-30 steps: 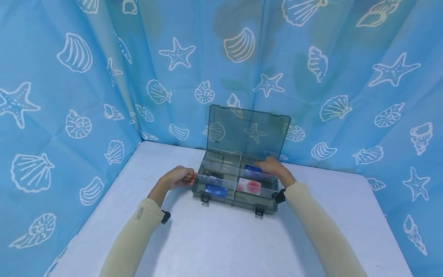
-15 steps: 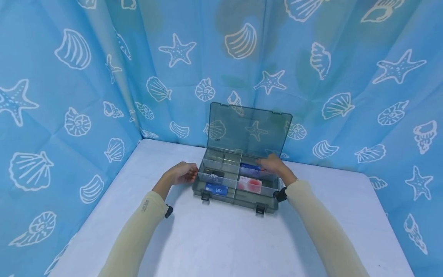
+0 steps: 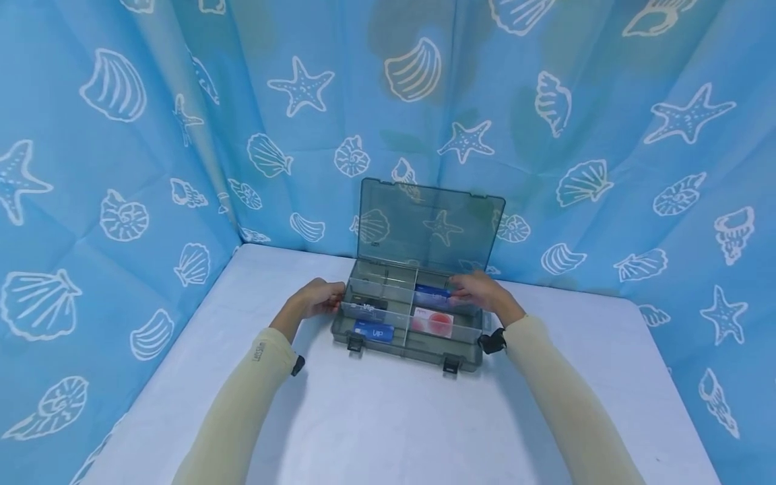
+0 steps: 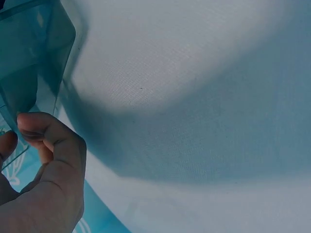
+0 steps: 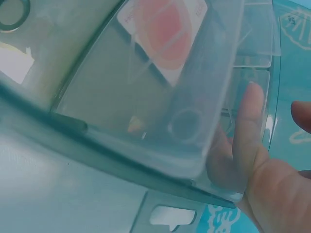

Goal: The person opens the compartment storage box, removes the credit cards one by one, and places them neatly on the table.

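Note:
A smoky, see-through compartment box (image 3: 418, 351) sits on the white table, its lid (image 3: 430, 219) raised against the curtain. At its left end, my left hand (image 3: 316, 298) holds the side wall between thumb and bent index finger (image 4: 53, 131). My right hand (image 3: 481, 293) reaches into the back right compartment and touches a blue card (image 3: 430, 294) there; the index finger (image 5: 249, 114) is straight. A pink and white card (image 3: 433, 322) lies in the middle right compartment. On the left side are a black VIP card (image 3: 368, 306) and, nearer the front, a blue VIP card (image 3: 374, 331).
Clear dividers (image 3: 382, 289) split the box into several compartments. Two dark latches (image 3: 451, 365) hang along the front edge. A blue curtain (image 3: 376, 114) printed with shells and starfish closes off the back and sides of the white table (image 3: 376, 424).
The blue card under my right hand has slid left, up to the middle divider, and the right hand has moved left with it. My left hand stays at the box's left wall.

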A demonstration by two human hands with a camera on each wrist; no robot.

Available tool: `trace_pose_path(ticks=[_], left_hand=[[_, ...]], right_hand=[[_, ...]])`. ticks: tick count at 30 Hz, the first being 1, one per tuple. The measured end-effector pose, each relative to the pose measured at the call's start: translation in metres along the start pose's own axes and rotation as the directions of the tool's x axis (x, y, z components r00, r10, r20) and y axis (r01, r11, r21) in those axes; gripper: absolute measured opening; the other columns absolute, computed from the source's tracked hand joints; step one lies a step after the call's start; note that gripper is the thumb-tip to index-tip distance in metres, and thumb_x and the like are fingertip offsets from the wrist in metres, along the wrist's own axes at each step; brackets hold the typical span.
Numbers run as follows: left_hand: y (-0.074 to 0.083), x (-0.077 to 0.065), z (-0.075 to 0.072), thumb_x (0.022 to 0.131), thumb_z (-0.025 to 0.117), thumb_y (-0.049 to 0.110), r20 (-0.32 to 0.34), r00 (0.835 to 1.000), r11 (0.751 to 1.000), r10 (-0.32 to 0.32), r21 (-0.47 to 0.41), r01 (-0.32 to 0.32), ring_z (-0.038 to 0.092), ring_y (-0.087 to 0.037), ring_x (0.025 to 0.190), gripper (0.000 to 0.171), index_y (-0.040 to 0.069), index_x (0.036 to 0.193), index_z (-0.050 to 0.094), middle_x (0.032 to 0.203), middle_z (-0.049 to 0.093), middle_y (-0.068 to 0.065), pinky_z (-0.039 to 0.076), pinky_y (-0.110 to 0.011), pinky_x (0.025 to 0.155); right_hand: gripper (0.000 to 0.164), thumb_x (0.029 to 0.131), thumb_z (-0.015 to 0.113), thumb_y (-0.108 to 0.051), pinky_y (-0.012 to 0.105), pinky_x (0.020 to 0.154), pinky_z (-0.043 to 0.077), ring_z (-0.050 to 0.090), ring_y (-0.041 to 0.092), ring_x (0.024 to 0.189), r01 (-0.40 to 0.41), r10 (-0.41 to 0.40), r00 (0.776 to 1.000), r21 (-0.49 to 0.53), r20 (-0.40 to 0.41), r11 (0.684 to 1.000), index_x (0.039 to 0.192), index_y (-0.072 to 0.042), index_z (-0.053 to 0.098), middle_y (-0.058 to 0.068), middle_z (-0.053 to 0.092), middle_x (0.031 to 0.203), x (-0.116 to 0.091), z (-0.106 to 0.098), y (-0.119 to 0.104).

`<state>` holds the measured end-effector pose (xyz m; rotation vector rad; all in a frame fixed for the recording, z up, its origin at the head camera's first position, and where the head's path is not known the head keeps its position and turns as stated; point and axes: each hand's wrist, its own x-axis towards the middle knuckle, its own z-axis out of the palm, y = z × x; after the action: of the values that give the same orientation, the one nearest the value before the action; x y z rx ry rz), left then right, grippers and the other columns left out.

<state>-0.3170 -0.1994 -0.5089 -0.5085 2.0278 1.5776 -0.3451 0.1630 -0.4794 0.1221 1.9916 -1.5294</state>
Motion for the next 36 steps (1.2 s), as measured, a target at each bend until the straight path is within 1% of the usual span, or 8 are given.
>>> trace_pose_path(ticks=[5, 8, 12, 14, 16, 22, 29, 36], left_hand=[[0.001, -0.001, 0.0, 0.087, 0.057, 0.02, 0.001, 1.0, 1.0, 0.014, 0.015, -0.014, 0.056, -0.015, 0.067, 0.019, 0.003, 0.095, 0.057, 0.08, 0.054, -0.005, 0.051, -0.027, 0.067], [0.002, -0.001, -0.001, 0.088, 0.056, 0.02, -0.006, 1.0, 1.0, 0.016, 0.013, -0.016, 0.055, -0.016, 0.068, 0.02, 0.002, 0.097, 0.057, 0.083, 0.054, -0.005, 0.052, -0.028, 0.071], [0.003, -0.002, -0.001, 0.09, 0.056, 0.019, -0.024, 1.0, 1.0, 0.015, 0.0, -0.015, 0.056, -0.016, 0.07, 0.022, 0.001, 0.101, 0.057, 0.087, 0.055, -0.006, 0.052, -0.029, 0.074], [0.004, -0.003, -0.001, 0.091, 0.056, 0.019, -0.026, 0.999, 1.0, 0.019, 0.0, -0.019, 0.056, -0.016, 0.072, 0.023, 0.0, 0.104, 0.057, 0.09, 0.056, -0.007, 0.053, -0.028, 0.074], [0.004, -0.003, 0.0, 0.091, 0.057, 0.02, -0.03, 0.999, 1.0, 0.017, 0.004, -0.017, 0.057, -0.016, 0.073, 0.025, 0.0, 0.106, 0.058, 0.092, 0.056, -0.007, 0.053, -0.028, 0.075], [0.005, -0.006, 0.001, 0.093, 0.057, 0.021, -0.036, 0.999, 0.999, 0.015, 0.03, -0.013, 0.058, -0.016, 0.075, 0.027, -0.001, 0.109, 0.058, 0.093, 0.057, -0.008, 0.053, -0.028, 0.075], [0.007, -0.006, 0.002, 0.094, 0.057, 0.021, -0.038, 0.999, 0.999, 0.015, 0.035, -0.014, 0.058, -0.017, 0.075, 0.027, -0.001, 0.11, 0.057, 0.095, 0.056, -0.008, 0.053, -0.026, 0.071], [0.007, -0.005, 0.002, 0.094, 0.058, 0.022, -0.041, 0.999, 0.999, 0.01, 0.04, -0.008, 0.059, -0.017, 0.076, 0.03, -0.001, 0.113, 0.056, 0.096, 0.057, -0.009, 0.053, -0.027, 0.073]], right_hand=[[0.061, 0.105, 0.041, -0.017, 0.04, 0.104, 0.042, 0.039, 0.04, 0.132, -0.036, 0.036, 0.999, 0.022, -0.015, 0.999, 0.15, 0.01, 0.012, 0.034, 0.015, 0.152, 0.0, 0.0, -0.003], [0.058, 0.104, 0.043, -0.016, 0.036, 0.098, 0.047, 0.048, 0.033, 0.121, -0.03, 0.031, 0.999, 0.029, -0.036, 0.999, 0.148, 0.011, 0.018, 0.032, 0.025, 0.15, 0.001, 0.001, -0.005], [0.04, 0.102, 0.045, -0.009, 0.031, 0.087, 0.053, 0.058, 0.021, 0.092, 0.014, -0.011, 0.997, 0.035, -0.081, 0.999, 0.133, 0.016, 0.044, 0.024, 0.053, 0.122, 0.005, 0.004, -0.005], [0.032, 0.101, 0.046, -0.005, 0.031, 0.085, 0.054, 0.06, 0.019, 0.083, 0.046, -0.043, 0.995, 0.022, -0.092, 0.999, 0.122, 0.017, 0.052, 0.02, 0.058, 0.106, 0.007, 0.005, -0.003], [0.028, 0.099, 0.048, -0.003, 0.033, 0.084, 0.055, 0.061, 0.019, 0.08, 0.067, -0.066, 0.992, 0.003, -0.109, 0.998, 0.116, 0.017, 0.057, 0.017, 0.06, 0.097, 0.008, 0.006, -0.001], [0.032, 0.099, 0.052, -0.006, 0.035, 0.087, 0.054, 0.064, 0.019, 0.085, 0.085, -0.092, 0.985, -0.056, -0.144, 0.995, 0.123, 0.015, 0.056, 0.022, 0.06, 0.112, 0.007, 0.009, 0.002], [0.033, 0.099, 0.054, -0.005, 0.034, 0.085, 0.055, 0.065, 0.02, 0.085, 0.058, -0.063, 0.979, -0.027, -0.195, 0.998, 0.128, 0.011, 0.055, 0.025, 0.057, 0.123, 0.005, 0.007, 0.003], [0.035, 0.099, 0.054, -0.006, 0.035, 0.09, 0.053, 0.064, 0.018, 0.09, 0.125, -0.133, 0.968, -0.052, -0.213, 0.991, 0.129, 0.012, 0.053, 0.025, 0.055, 0.125, -0.01, -0.005, -0.006]])
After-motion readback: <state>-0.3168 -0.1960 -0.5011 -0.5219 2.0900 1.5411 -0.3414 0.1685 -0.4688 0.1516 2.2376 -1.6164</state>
